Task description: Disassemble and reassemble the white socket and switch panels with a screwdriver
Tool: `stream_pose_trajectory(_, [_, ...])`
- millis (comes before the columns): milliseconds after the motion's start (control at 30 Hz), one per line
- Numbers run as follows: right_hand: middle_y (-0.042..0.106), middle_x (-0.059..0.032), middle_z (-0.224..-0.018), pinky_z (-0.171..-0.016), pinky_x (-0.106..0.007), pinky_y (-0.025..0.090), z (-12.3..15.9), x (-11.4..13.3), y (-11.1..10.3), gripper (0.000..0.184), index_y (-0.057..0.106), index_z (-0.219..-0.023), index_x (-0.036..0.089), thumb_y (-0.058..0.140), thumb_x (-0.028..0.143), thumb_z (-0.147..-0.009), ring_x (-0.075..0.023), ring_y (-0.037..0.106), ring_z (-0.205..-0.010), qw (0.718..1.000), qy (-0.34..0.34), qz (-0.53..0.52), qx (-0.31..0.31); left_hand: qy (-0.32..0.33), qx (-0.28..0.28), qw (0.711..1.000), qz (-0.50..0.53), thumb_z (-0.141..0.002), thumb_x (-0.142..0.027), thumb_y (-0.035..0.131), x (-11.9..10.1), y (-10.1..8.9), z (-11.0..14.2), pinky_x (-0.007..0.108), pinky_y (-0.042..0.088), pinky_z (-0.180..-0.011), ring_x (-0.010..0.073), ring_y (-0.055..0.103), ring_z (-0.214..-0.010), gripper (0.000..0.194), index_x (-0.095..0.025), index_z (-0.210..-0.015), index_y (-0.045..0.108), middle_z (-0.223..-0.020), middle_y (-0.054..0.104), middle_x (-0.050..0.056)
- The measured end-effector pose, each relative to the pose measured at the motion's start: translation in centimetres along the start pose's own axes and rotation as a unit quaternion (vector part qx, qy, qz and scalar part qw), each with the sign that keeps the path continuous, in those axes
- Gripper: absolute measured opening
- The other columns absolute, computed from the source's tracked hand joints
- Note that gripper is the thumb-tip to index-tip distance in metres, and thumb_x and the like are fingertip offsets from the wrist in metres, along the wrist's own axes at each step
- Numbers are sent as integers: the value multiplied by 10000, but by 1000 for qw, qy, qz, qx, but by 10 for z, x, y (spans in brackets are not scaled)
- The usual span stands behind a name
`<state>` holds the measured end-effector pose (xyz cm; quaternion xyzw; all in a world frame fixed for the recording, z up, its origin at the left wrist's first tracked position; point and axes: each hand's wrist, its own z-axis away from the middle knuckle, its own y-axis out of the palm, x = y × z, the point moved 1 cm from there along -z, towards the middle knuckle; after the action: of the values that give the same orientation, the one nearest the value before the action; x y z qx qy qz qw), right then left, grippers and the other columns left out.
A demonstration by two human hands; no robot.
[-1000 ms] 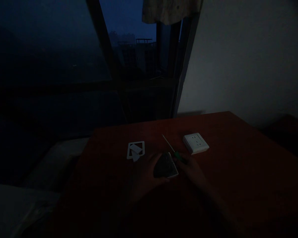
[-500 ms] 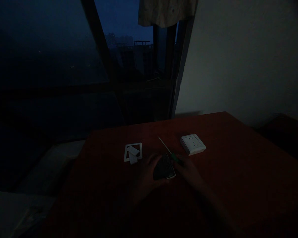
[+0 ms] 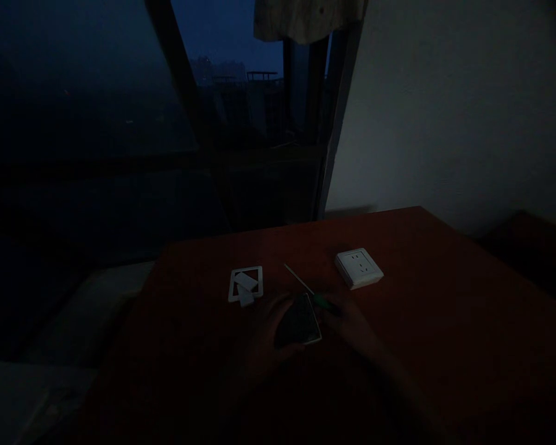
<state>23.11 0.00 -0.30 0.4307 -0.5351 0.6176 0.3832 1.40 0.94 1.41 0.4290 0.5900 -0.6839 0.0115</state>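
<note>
The room is very dim. My left hand (image 3: 264, 334) is closed around a dark socket module (image 3: 299, 322), holding it on the red-brown table (image 3: 445, 321). My right hand (image 3: 352, 324) is closed on a green-handled screwdriver (image 3: 312, 294), whose thin shaft points up and to the left past the module. A white frame plate (image 3: 245, 283) with small white pieces lying on it sits just left of my left hand. A whole white wall socket (image 3: 359, 268) rests on the table, beyond my right hand.
A pale wall stands behind the table on the right. On the left a dark window with a slanted frame shows a night view, with cloth hanging above it. Pale surfaces lie below the table's left edge.
The module and both hands have shifted slightly left and down in view, and the screwdriver's shaft now leans further left. Much of this is the head camera moving.
</note>
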Motion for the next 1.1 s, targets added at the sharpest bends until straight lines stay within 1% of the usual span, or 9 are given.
stream_pose_trajectory(167, [688,-38,-841,-705,-307,481,0,-1,0,205,669,-899,171,537,311,-830,-206,623,-791,1000,1,0,3,-20,5,999,24,-712,-341,770,1,1,3,470,322,-1100,295,365,-1334,814,-241,-1408,359,-1472,381,99])
stream_pose_trajectory(267, [691,-37,-850,-706,-309,484,0,-3,0,213,677,-913,178,544,322,-829,-207,624,-793,1000,-4,1,7,-15,3,999,37,-715,-355,765,2,1,2,458,332,-1096,292,380,-1324,819,-234,-1412,352,-1468,383,105])
stream_pose_trajectory(433, [703,-44,-965,-787,-329,484,-1,-4,0,247,678,-1004,192,556,297,-816,-221,633,-880,1000,-18,1,5,-21,1,998,51,-712,-362,765,5,4,1,458,319,-1104,294,339,-1352,862,-234,-1433,310,-1499,326,111])
stream_pose_trajectory(533, [703,-49,-970,-798,-333,484,-1,-3,-1,245,678,-1001,184,562,281,-808,-223,634,-884,1000,-21,4,1,-24,-1,999,41,-693,-370,778,6,5,1,472,316,-1101,309,343,-1345,869,-224,-1423,329,-1492,331,120])
stream_pose_trajectory(600, [703,-49,-962,-790,-331,487,0,-3,0,239,674,-996,180,564,273,-805,-221,636,-871,1000,-20,8,-2,-20,-4,999,34,-692,-366,776,7,5,1,470,322,-1097,308,357,-1335,858,-223,-1416,338,-1482,348,118])
stream_pose_trajectory(733, [695,-38,-914,-755,-320,487,-1,-5,1,219,661,-975,185,559,293,-815,-209,630,-832,1000,-15,16,-14,-21,-14,999,27,-673,-379,788,8,6,1,471,329,-1093,310,361,-1331,899,-223,-1425,320,-1484,342,117])
stream_pose_trajectory(900, [658,-21,-850,-704,-289,468,-3,-11,2,178,611,-916,187,581,326,-808,-182,598,-779,999,-12,27,-35,-25,-14,999,36,-627,-383,810,6,4,-2,497,359,-1063,342,407,-1295,879,-234,-1385,390,-1445,397,125])
stream_pose_trajectory(1000, [624,-8,-788,-658,-275,453,-3,-13,2,163,593,-870,187,571,339,-816,-169,575,-731,999,-8,31,-35,-21,-18,999,43,-627,-390,811,6,2,-2,489,369,-1056,333,421,-1285,873,-246,-1380,395,-1433,414,114])
stream_pose_trajectory(1100, [614,-2,-777,-639,-266,441,-2,-10,3,153,584,-876,189,556,330,-825,-161,567,-715,999,-5,32,-35,-17,-19,999,43,-623,-395,814,7,2,-2,479,363,-1064,322,421,-1285,874,-246,-1377,396,-1431,418,107])
